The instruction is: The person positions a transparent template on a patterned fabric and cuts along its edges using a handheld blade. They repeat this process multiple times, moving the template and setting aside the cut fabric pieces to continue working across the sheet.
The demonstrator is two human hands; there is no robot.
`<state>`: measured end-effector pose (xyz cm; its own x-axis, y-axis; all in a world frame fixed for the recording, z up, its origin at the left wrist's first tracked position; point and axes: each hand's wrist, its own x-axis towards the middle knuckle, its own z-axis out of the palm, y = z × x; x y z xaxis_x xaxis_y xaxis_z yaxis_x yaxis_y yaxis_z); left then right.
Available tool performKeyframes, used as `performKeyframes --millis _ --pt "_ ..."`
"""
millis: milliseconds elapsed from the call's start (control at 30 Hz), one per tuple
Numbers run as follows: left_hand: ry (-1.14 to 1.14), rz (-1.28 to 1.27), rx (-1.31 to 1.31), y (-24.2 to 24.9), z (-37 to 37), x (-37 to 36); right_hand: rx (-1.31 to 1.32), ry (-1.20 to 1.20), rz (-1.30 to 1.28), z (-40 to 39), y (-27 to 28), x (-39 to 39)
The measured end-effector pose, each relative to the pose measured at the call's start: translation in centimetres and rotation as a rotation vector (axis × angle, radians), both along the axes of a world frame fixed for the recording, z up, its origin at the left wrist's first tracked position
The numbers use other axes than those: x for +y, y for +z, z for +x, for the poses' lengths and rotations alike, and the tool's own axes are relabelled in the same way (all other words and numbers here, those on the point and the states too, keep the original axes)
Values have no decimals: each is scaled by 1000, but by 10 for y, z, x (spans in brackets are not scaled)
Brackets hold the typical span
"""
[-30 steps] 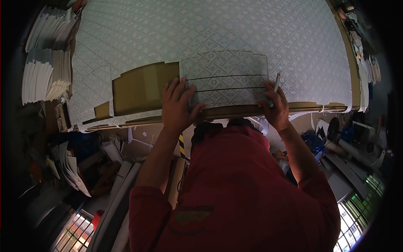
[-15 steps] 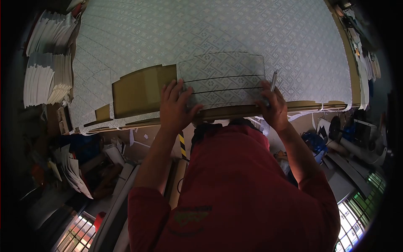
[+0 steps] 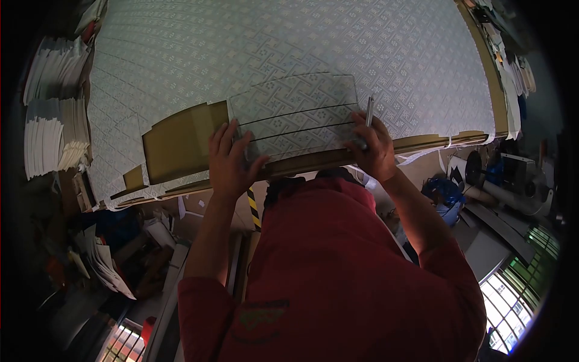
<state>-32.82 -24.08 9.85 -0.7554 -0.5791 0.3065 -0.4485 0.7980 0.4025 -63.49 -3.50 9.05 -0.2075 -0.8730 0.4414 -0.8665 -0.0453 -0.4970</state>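
Observation:
A pale patterned fabric [image 3: 289, 42] covers a wide work table. At its near edge lies a fabric piece [image 3: 295, 117] crossed by two dark lines. My left hand [image 3: 233, 160] lies with spread fingers on the left end of this piece. My right hand [image 3: 374, 145] touches its right end and holds a slim metallic tool [image 3: 370, 111], which points up and away from me. Left of my left hand, a brown surface [image 3: 184, 139] shows through a cut-out in the fabric.
Stacks of white sheets [image 3: 45, 142] stand at the left. More papers [image 3: 509, 90] hang along the right edge. Below right are a blue plastic bag [image 3: 442, 191] and a fan [image 3: 474, 166]; yellow-black tape [image 3: 254, 211] shows below the table edge.
The view has shifted and turned slightly, so table and hands appear further left. Both hands stay at the ends of the fabric piece, and the tool now appears more upright.

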Motion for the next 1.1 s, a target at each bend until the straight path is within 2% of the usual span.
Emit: performKeyframes --millis 1100 --pt "-14 -14 15 -5 1 -1 -27 -42 -1 1 -3 2"
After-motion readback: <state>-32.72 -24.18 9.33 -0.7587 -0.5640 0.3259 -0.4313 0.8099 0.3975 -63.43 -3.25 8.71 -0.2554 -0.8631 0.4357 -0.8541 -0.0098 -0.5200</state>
